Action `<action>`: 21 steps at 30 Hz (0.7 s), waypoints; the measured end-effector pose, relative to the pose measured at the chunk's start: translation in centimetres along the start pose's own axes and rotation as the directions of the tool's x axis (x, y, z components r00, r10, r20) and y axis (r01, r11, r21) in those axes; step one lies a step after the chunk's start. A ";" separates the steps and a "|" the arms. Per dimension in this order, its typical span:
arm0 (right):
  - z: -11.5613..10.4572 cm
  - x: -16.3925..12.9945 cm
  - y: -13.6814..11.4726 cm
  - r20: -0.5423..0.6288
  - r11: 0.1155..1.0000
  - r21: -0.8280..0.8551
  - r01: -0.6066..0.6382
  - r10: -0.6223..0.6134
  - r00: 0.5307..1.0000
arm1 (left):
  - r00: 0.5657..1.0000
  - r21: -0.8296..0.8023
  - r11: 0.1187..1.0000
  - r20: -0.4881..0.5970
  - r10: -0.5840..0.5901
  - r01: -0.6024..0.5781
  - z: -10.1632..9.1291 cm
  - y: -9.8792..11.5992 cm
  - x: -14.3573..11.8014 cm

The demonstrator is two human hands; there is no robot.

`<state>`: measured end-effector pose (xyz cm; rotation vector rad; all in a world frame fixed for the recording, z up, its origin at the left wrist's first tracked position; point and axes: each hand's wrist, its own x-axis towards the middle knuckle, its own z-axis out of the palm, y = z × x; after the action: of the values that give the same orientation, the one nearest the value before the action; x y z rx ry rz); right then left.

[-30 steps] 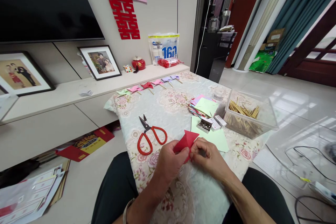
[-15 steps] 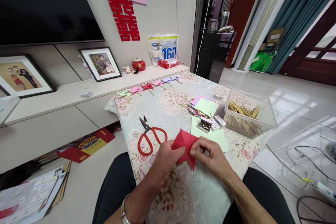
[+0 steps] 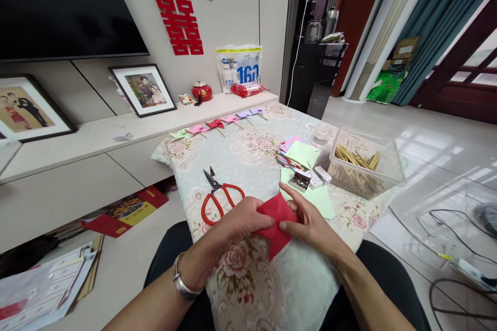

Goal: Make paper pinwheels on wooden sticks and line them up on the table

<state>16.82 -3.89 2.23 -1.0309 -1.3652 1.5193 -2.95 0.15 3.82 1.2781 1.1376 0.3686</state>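
Red paper, a folded square sheet (image 3: 276, 221), sits pinched between both hands just above the near edge of the bench (image 3: 248, 165), which is covered with a pale floral cloth. The left hand (image 3: 243, 220) closes thumb and fingers on the sheet's left side, while the right hand (image 3: 310, 222) grips the right side with its thumb on top and its index finger stretched out along the upper fold. The sheet is creased into pointed flaps but carries no stick yet, so it reads as a piece only partly made. At the far edge of the bench lie six finished paper pinwheels on sticks (image 3: 217, 125) in a row: one green, one pink, one red, another pink and two lilac. That suggests six are done and a seventh is under way. One pair of red-handled scissors (image 3: 217, 197) lies just left of the hands. To the right are one loose stack of coloured paper squares (image 3: 298, 154), a single light green sheet (image 3: 320, 200) and one small open box of metal pins (image 3: 300, 181). One clear plastic tub of wooden sticks (image 3: 363, 164), too many to count, stands beyond them.
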 end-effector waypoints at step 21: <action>0.7 0.7 0.4 -0.068 1.000 -0.016 -0.007 0.005 0.998 | 0.995 0.161 0.985 -0.067 0.071 -0.059 0.2 1.0 0.2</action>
<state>15.89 -3.47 1.81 -1.0882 -1.3299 1.4662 -2.35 0.47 4.56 1.4544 1.2077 0.3812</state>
